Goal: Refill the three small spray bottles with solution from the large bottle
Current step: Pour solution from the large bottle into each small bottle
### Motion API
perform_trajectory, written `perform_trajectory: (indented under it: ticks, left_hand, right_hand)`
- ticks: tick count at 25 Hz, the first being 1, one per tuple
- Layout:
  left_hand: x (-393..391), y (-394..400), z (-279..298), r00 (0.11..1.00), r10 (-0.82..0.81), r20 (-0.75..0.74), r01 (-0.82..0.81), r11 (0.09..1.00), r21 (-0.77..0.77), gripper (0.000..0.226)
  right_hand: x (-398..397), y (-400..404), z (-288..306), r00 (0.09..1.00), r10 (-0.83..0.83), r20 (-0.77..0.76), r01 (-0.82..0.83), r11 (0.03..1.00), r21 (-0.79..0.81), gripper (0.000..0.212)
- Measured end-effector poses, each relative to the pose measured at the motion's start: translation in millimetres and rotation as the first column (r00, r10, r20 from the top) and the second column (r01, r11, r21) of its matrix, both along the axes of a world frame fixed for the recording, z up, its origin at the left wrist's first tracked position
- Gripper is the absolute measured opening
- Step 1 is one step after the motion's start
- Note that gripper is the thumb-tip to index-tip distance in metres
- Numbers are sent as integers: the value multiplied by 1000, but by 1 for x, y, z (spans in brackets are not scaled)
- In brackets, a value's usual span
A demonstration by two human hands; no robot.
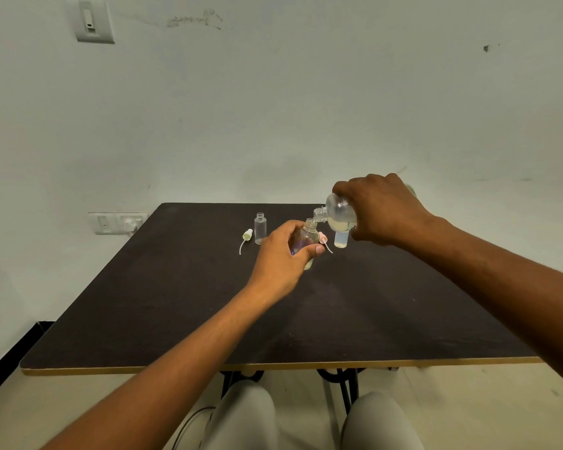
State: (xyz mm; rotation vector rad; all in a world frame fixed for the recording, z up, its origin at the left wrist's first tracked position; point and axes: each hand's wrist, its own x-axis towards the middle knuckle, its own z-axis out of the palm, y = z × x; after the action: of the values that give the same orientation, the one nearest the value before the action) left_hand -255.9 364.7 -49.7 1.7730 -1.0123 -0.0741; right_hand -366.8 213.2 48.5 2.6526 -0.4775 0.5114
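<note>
The left hand [281,251] grips a small spray bottle [306,240] standing on the desk [176,303], while the right hand [381,209] wraps round the tilted large bottle [337,216], its mouth right at the small neck. Pouring well likely means tipping slowly, keeping the necks aligned, and stopping before overflow. Another small bottle [260,228] waits uncapped just beyond.

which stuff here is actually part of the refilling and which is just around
Part of the job:
large bottle, tilted in the right hand
small bottle, held by the left hand
open empty bottle
third small bottle
two loose spray tops

Just around:
table
wall switch
wall sockets
</note>
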Motion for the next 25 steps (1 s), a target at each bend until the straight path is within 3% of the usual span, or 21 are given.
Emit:
perform_trajectory:
  ticks: [25]
  left_hand:
    - [2,-5,-2,1000,-24,-18,23,999,-39,47]
  right_hand:
    - [2,-5,1,1000,3,-5,-4,999,-38,51]
